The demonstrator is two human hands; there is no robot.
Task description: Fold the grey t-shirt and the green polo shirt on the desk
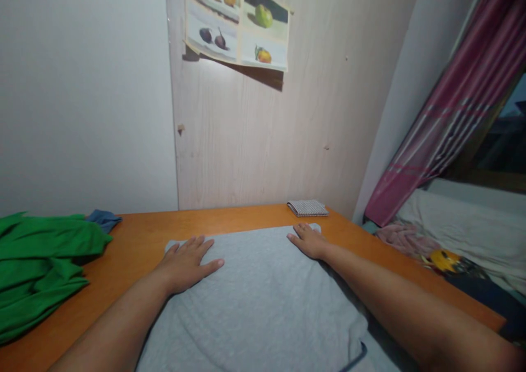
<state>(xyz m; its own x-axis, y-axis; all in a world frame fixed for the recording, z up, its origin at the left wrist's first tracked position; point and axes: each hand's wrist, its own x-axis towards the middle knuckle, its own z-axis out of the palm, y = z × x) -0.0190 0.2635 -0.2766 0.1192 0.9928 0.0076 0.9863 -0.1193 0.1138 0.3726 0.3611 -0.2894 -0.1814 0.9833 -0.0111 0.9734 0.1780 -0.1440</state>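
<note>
A grey garment lies spread flat on the orange wooden table. My left hand rests palm down on its far left corner, fingers stretched out flat. On the far right corner lies my right hand, also flat with its fingers extended. Neither hand holds anything. Both forearms reach over the cloth from the near edge.
A crumpled green garment lies at the table's left, with a bit of blue cloth behind it. A small folded striped cloth sits by the wall. A fruit poster hangs above. At right are a bed and pink curtain.
</note>
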